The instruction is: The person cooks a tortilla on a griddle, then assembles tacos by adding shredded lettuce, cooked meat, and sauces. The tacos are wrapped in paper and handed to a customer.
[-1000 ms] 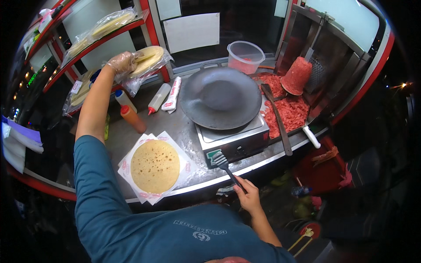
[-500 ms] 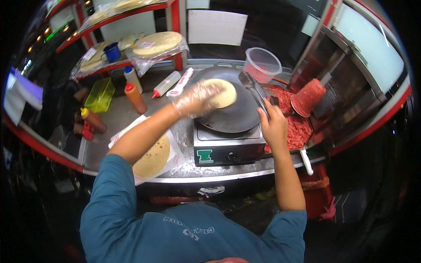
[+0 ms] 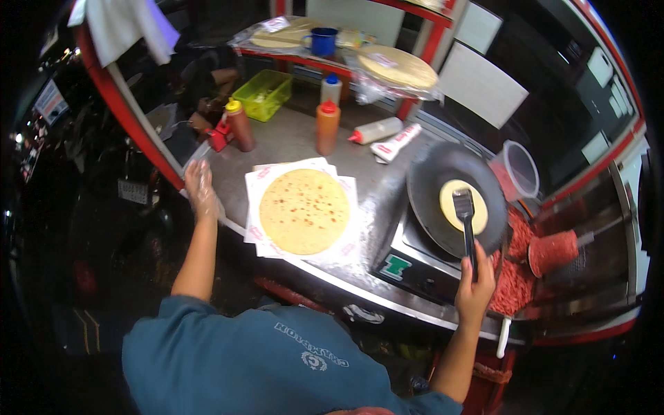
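My left hand, in a clear plastic glove, is at the counter's left edge beside the metal frame. Its fingers are stretched out and hold nothing visible. My right hand is closed around the handle of black-tipped tongs. The tips lie over a small pale flatbread in the dark round pan, which sits on a stove. Between my hands, a larger browned flatbread lies flat on white paper sheets.
Squeeze bottles and a green basket stand at the back left. Flatbreads in plastic and a blue mug sit on a shelf. Right of the stove are shredded red meat, a meat cone and a clear tub.
My view has turned left. My left hand has left the flatbread in the pan and moved to the counter's left edge. The tongs have come over that flatbread.
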The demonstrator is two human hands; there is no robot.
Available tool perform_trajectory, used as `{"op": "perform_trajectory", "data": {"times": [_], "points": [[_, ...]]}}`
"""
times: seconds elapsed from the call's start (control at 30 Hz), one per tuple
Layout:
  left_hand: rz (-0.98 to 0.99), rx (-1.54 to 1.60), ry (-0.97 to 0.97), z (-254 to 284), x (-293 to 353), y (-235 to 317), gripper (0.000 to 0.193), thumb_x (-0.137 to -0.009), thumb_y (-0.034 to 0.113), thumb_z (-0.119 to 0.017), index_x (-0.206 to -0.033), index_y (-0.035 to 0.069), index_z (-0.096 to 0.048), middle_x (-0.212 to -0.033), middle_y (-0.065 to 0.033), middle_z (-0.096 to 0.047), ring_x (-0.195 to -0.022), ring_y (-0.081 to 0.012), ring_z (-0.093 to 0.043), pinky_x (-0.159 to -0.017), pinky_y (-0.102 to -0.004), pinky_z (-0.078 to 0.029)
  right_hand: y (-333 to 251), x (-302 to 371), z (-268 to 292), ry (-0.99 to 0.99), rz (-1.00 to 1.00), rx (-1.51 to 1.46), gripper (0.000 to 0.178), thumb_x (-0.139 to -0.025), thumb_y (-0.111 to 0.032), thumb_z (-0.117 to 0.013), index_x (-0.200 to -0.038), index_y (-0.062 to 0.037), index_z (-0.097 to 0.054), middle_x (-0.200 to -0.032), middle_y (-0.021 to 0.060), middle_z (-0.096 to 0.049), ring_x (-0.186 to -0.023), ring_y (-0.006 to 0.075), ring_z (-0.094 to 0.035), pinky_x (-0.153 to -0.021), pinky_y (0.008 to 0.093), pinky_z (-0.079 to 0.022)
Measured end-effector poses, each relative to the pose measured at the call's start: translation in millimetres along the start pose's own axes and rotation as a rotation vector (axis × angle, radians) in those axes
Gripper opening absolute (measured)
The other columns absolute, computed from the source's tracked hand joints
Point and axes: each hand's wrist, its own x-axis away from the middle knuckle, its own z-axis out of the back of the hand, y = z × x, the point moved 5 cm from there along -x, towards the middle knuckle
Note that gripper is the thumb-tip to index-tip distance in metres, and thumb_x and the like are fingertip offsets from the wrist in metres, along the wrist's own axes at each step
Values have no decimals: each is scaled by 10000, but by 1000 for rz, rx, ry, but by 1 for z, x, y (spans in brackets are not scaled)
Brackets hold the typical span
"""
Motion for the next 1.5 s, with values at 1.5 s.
{"op": "perform_trajectory", "data": {"times": [1.5], "points": [[-161,-1886,-1838,-276,-272,-241,499,-891,370,-663,-1351,182,-699,-1348,-140,-692,-1190,-359,-667,-1029,-461,-505,-168,129,-210,-59,-487,-225,400,-1000,-165,-680,-1338,46,-645,-1045,175,-690,-919,251,-658,-853,340,-511]]}}
